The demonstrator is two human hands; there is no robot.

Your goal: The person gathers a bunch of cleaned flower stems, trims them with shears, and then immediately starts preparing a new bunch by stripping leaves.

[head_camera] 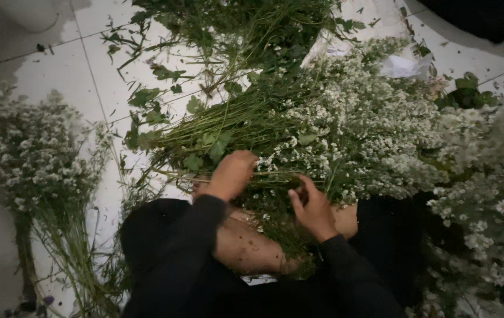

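A big heap of small white flowers point(358, 123) on long green stems point(228, 126) lies across the white tiled floor in front of me. My left hand point(230, 174) is closed around green stems at the near edge of the heap. My right hand point(313, 207) grips thin flower stems just to the right, fingers curled into the blooms. Both arms wear dark sleeves. My bare legs show below the hands, with bits of plant on them.
Another bunch of white flowers point(28, 147) stands at the left. More white blooms point(493, 200) crowd the right edge. Loose leaves point(146, 97) are scattered on the white floor tiles point(45, 65). Crumpled white paper point(402, 66) lies at the upper right.
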